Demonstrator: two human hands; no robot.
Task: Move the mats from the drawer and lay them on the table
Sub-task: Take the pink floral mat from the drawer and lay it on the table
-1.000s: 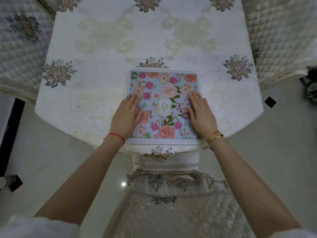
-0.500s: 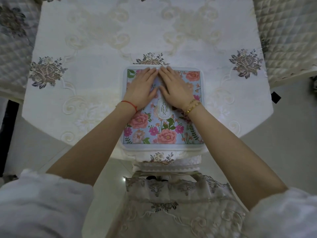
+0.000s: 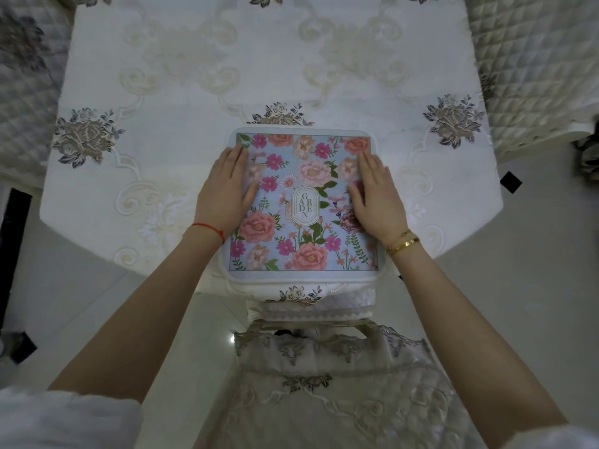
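Item 1: floral mat [image 3: 303, 202], sq. w/ rounded corners, pale blue ground, pink and coral flowers, white border, oval label at centre reading "GARDEN". Laid flat on the table [image 3: 194, 131], at the near edge, centred betw. the two arms; its near border is lined up w/ the table's front edge. Far border is seen just below an embroidered rose motif [image 3: 280, 115] of the cloth.

Item 2: left hand [image 3: 225, 189]. Spread open, palm down, fingers straight and close together, pressed flat on the mat's left part; the outer fingers are seen over the left border. Nothing gripped. Red string bracelet [image 3: 210, 229] worn at wrist.

Item 3: right hand [image 3: 376, 192]. Likewise open and flat, palm down on the mat's right part, fingertips pointed toward the far right corner. Nothing gripped. Gold bangles [image 3: 403, 242] worn at wrist.

Item 4: table, covered by a cream tablecloth w/ tone-on-tone scrollwork and grey-brown embroidered roses at left [image 3: 85, 137] and right [image 3: 453, 120]. Corners appear cut at an angle.

Item 5: chair [image 3: 324, 384], directly below the mat at the table's near side, draped in lace-trimmed embroidered cover.

Item 6: quilted seat covers, one at far left [image 3: 26, 92], one at far right [image 3: 531, 76], beside the table.

Item 7: floor [image 3: 518, 303], pale glossy tile w/ small black diamond insets.

Item 8: white sleeves [image 3: 64, 419], seen at the bottom corners; forearms bare.
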